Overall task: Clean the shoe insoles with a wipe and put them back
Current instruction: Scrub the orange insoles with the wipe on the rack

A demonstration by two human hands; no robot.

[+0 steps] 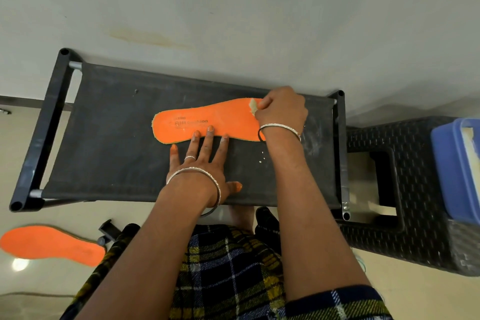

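Note:
An orange insole (207,119) lies flat on the dark fabric top of a low rack (117,138), its printed side up. My left hand (205,161) rests flat on the fabric with straight fingertips pressing the insole's near edge. My right hand (281,109) grips a small crumpled whitish wipe (253,106) against the insole's right end. A second orange insole (52,244) lies on the floor at lower left.
A black woven plastic stool (415,189) stands to the right with a blue box (457,169) on it. A white wall runs behind the rack. Small white crumbs (262,157) dot the fabric. My checked skirt fills the lower middle, with a black shoe (267,221) beside it.

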